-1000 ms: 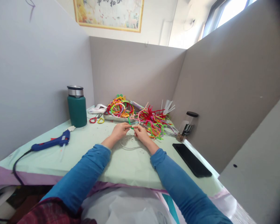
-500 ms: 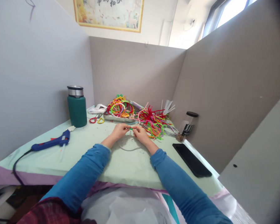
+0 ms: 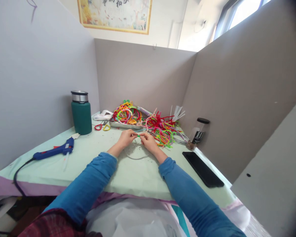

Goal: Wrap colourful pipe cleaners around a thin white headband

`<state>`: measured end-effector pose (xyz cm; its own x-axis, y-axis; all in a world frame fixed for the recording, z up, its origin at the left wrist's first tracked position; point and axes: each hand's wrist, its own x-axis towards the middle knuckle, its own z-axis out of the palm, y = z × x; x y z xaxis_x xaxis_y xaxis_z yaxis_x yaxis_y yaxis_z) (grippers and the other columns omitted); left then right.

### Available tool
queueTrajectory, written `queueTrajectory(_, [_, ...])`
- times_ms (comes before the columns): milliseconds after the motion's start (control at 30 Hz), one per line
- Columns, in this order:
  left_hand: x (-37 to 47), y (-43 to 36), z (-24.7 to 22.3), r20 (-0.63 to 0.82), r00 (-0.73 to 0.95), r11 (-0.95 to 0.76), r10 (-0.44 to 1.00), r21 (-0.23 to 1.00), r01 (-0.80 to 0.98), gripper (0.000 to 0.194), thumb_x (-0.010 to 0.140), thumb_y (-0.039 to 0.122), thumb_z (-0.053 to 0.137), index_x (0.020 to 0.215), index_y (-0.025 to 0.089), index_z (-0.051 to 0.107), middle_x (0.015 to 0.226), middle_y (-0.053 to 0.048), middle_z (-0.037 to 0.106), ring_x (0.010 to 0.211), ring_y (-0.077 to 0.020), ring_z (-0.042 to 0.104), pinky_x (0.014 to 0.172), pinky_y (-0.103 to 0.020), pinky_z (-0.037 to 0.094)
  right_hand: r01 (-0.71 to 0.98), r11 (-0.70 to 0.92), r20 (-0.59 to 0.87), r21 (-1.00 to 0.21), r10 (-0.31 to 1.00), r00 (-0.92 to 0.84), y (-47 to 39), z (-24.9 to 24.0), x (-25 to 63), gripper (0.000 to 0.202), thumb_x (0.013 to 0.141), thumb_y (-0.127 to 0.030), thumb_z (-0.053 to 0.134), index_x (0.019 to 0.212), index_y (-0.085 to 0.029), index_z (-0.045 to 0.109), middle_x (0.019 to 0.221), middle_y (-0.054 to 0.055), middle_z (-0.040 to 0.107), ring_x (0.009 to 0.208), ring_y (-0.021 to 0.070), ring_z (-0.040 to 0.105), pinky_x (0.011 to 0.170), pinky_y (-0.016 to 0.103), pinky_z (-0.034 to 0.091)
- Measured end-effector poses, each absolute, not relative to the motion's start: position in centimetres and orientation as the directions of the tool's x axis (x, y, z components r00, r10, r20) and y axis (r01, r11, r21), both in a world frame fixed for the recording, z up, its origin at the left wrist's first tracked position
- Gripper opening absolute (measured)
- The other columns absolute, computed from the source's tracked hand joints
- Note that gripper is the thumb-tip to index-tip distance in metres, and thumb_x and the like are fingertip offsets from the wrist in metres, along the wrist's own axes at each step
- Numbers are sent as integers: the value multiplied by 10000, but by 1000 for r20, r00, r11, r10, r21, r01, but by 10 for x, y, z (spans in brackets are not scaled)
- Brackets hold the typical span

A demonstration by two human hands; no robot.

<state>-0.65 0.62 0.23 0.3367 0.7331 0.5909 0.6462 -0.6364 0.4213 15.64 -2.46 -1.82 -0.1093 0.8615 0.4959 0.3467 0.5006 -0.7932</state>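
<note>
My left hand [image 3: 126, 138] and my right hand [image 3: 148, 141] meet over the middle of the table, fingertips almost touching. Between them is a small green piece of pipe cleaner [image 3: 138, 136], pinched from both sides. Most of it is hidden by the fingers. A thin grey pipe cleaner [image 3: 136, 159] curves on the table just below the hands. Behind them, a heap of coloured pipe cleaners [image 3: 160, 123] lies to the right, and a metal tray [image 3: 124, 125] full of bent, colourful ones stands to the left.
On the left are a green flask [image 3: 81, 113], a blue glue gun [image 3: 55, 149] with its cord, and scissors [image 3: 102, 126]. To the right lie a black phone [image 3: 202, 169] and a clear jar with a black lid [image 3: 198, 133]. Grey partitions [image 3: 145, 72] enclose the table.
The fingers of my left hand have shifted slightly around the green piece, and a little more of it shows. Everything else looks the same.
</note>
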Motion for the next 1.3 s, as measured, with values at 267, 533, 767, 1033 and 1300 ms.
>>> queueTrajectory(267, [-5,0,7,420,285,-504,861,636,584,250,758,284,569,869,118,720,527,-1,598,507,-102,504,549,-213,380,339,512,509,-790,854,-104,-22,-21,157,195,778,-270,471,877,-180,612,519,-45,494,462,105,429,454,207,333])
queueTrajectory(533, [-5,-1,8,437,245,-499,865,710,497,321,733,375,565,851,113,709,431,34,510,435,-90,444,490,-205,352,301,560,563,-772,822,-85,-23,-19,157,236,799,-306,463,932,-174,606,524,-46,497,474,106,441,483,215,347])
queueTrajectory(767, [-5,-2,10,467,254,-532,847,720,446,343,724,421,560,826,120,691,441,34,505,432,-86,437,461,-196,334,255,598,601,-760,795,-74,-25,-16,156,234,804,-317,464,932,-165,588,527,-48,476,479,107,439,480,217,344])
queueTrajectory(1033, [-6,-4,12,306,337,-405,891,869,284,334,731,451,559,737,121,609,388,49,450,344,-55,343,388,-184,251,277,611,617,-741,783,-78,-27,-16,155,227,804,-320,468,929,-176,592,518,-54,468,479,107,434,492,217,345])
queueTrajectory(1300, [-7,-2,8,177,409,-273,895,944,187,353,742,468,565,599,150,509,340,49,393,303,-56,325,359,-196,191,279,604,587,-747,796,-150,-29,-15,155,282,817,-303,435,1012,-180,598,531,-50,471,485,107,430,483,213,337])
